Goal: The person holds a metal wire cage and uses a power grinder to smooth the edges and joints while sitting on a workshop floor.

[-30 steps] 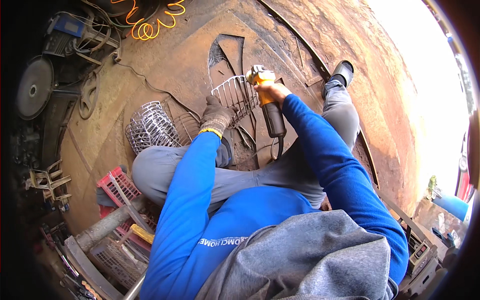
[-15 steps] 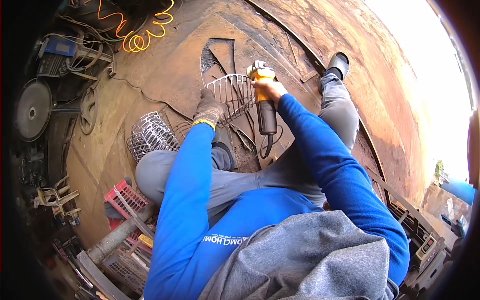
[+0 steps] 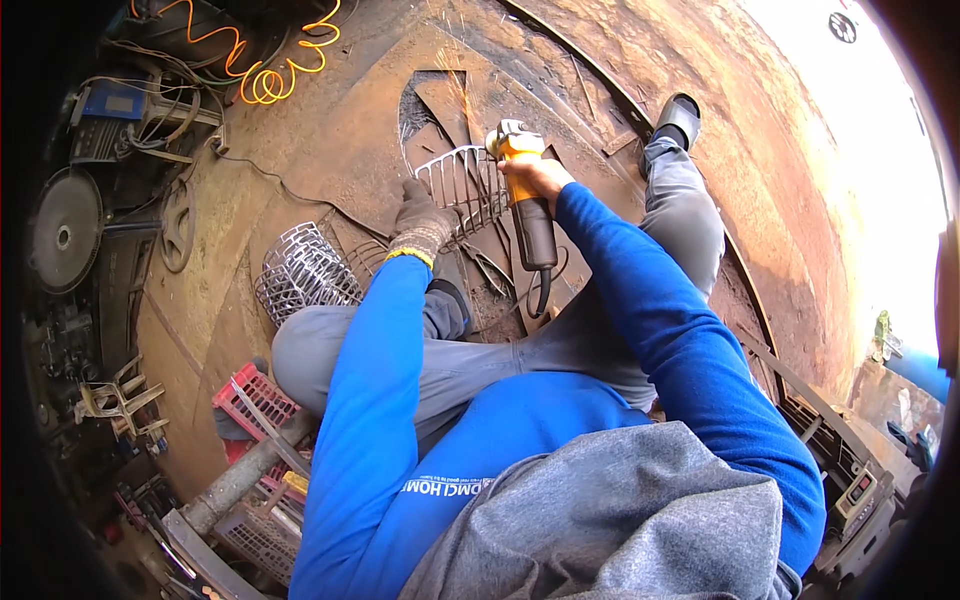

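My left hand (image 3: 422,217), in a grey-brown knit glove with a yellow cuff, is closed on the near left edge of a curved metal wire rack (image 3: 474,176). My bare right hand (image 3: 546,181) grips a yellow and black angle grinder (image 3: 534,232) around its yellow body, its cord trailing from the near end. The grinder's head lies against the rack's far right corner, and orange sparks (image 3: 464,98) fly away from there. The exact contact spot is hidden behind the head.
A pile of similar wire racks (image 3: 304,272) lies left of my knee. A rectangular cut-out (image 3: 436,98) opens in the rusty metal plate beyond. Left stand a large round blade (image 3: 66,232) and a blue-grey machine (image 3: 112,104). An orange coiled hose (image 3: 268,86) lies at far left; a red crate (image 3: 256,400) sits near.
Sparks now spray away from the grinder's head, where none showed before. The grinder has shifted slightly left against the rack; my left hand keeps its hold.
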`<state>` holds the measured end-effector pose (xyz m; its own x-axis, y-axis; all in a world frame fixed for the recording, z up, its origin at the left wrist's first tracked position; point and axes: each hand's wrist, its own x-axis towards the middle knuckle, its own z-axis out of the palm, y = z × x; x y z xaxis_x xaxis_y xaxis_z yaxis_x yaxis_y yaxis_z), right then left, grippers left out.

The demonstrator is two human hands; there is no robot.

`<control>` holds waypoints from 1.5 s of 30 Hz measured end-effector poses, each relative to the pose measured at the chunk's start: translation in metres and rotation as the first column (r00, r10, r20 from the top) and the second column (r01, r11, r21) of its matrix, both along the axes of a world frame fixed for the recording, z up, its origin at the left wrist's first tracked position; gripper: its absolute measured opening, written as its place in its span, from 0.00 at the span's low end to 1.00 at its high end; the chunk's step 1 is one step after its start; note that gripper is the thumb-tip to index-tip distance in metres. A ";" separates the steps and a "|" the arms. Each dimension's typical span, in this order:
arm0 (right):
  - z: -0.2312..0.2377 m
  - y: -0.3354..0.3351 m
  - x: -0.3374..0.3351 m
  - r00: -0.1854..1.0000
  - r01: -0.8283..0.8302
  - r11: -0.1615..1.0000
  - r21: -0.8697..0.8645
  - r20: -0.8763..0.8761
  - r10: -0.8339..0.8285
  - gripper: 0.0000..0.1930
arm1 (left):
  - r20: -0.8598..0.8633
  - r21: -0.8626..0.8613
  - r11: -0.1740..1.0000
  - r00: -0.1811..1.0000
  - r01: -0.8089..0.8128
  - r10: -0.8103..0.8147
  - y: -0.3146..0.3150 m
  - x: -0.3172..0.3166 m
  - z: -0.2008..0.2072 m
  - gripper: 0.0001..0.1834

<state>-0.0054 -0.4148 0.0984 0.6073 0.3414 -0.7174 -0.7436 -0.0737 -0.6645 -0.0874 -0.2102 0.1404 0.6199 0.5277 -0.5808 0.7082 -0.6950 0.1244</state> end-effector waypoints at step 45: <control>0.007 -0.020 0.004 0.991 -0.133 0.985 -0.107 -0.005 0.133 0.26 | 0.039 0.027 0.999 0.999 0.027 -0.028 -0.004 -0.009 -0.007 0.64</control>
<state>-0.0018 -0.4349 0.1059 0.5630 0.3407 -0.7530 -0.7212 -0.2424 -0.6489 -0.0967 -0.2146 0.1338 0.6566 0.5249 -0.5416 0.6835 -0.7178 0.1329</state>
